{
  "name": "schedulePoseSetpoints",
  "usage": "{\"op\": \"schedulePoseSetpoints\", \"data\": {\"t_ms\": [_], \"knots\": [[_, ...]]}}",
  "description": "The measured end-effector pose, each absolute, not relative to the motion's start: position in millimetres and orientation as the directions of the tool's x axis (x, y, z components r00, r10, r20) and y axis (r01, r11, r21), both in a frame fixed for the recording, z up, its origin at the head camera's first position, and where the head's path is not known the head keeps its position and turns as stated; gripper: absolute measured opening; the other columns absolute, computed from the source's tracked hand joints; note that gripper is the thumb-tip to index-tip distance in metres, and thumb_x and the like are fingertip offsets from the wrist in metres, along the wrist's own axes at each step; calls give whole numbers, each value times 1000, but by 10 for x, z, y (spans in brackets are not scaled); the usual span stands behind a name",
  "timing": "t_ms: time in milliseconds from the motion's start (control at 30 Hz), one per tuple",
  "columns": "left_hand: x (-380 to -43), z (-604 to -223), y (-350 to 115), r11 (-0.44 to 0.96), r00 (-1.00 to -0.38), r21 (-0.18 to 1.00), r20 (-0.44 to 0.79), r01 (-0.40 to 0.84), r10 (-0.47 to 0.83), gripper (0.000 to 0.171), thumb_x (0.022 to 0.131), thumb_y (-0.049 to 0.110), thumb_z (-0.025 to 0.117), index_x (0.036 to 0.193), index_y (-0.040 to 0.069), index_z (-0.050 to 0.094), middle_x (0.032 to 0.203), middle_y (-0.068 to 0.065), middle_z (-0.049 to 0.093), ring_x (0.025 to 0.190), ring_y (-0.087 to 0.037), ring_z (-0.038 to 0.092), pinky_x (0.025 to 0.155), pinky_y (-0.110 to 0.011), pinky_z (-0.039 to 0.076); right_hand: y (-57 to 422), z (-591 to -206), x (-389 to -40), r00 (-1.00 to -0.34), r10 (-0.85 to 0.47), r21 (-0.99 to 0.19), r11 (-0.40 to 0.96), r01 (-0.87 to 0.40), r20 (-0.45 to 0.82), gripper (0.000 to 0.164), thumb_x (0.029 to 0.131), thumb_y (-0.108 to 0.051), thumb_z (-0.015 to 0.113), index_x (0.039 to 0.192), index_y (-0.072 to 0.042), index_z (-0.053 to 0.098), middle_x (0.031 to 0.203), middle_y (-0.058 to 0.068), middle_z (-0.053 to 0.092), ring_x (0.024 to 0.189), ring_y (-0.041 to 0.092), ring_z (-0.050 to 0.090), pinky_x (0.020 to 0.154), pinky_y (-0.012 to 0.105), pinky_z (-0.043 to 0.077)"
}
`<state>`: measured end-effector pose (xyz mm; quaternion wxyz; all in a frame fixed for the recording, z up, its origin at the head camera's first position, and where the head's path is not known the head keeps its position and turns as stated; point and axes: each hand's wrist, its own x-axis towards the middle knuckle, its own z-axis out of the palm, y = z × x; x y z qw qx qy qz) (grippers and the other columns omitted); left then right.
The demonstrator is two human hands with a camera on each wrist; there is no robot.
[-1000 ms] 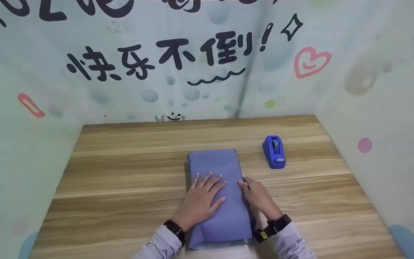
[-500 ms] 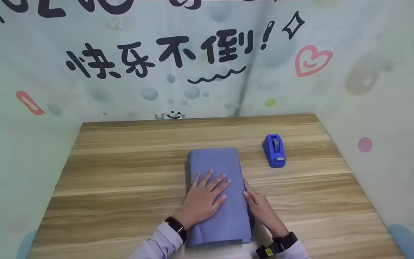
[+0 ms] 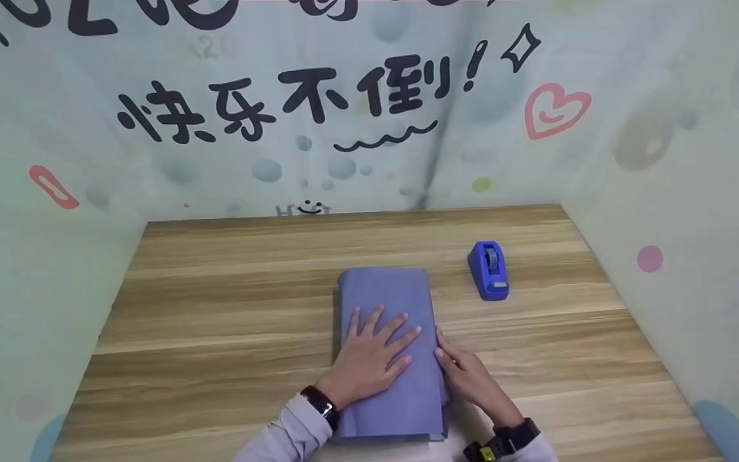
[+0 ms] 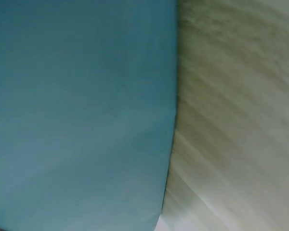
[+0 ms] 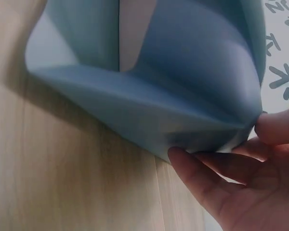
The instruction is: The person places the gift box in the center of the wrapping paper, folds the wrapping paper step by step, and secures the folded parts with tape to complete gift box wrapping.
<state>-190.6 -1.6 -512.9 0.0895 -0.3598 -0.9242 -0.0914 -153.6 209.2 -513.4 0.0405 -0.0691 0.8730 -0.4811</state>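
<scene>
A long blue paper bundle, its sheet folded over on itself, lies lengthwise on the table. My left hand rests flat on top of it with the fingers spread. At the right long edge, my right hand pinches the folded paper, thumb at the upper edge and fingers along the side. The right wrist view looks into the open near end of the blue paper, where layers bulge apart; a pale strip shows inside. In the left wrist view, only the paper's smooth side and its edge appear.
A blue tape dispenser stands on the wood-grain table, beyond the bundle and to its right. Printed fabric walls enclose the table at the back and both sides.
My right hand has slid along the edge toward the near end and turned slightly. The left hand has shifted a little right, its fingers wider apart. The near end of the paper sits flatter.
</scene>
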Motion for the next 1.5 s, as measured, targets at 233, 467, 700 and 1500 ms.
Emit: {"op": "schedulePoseSetpoints", "data": {"t_ms": [233,467,700,1500], "knots": [[-1977,-5100,-65,685,-701,166,255,710,666,43,98,39,35,140,34,41,145,3,40,137,-29,30,111,-57,19,2146,-5145,-1563,-974,-220,-896,443,-44,-61,49,99,-21,43,142,-2,30,144,23,31,132,38,34,108,50,28],[-2012,-5156,-54,668,-678,150,299,729,672,42,97,37,36,139,33,43,143,5,43,136,-28,33,109,-57,23,2449,-5149,-1885,-986,-127,-946,317,61,-106,41,96,-18,50,131,3,48,127,25,55,107,33,59,91,41,50],[-2020,-5171,-43,672,-688,170,289,721,665,43,97,39,36,139,33,43,144,6,42,137,-27,31,111,-56,20,2848,-5226,-2463,-905,414,-828,538,157,98,40,85,-10,62,117,11,50,94,21,54,81,22,52,69,25,41],[-2015,-5182,-50,669,-672,139,321,730,667,43,94,39,41,137,34,46,141,6,45,134,-28,35,108,-57,25,3070,-5082,-2831,-904,426,-823,504,264,-30,30,75,3,64,104,11,62,92,17,63,84,21,55,64,16,41]]}}
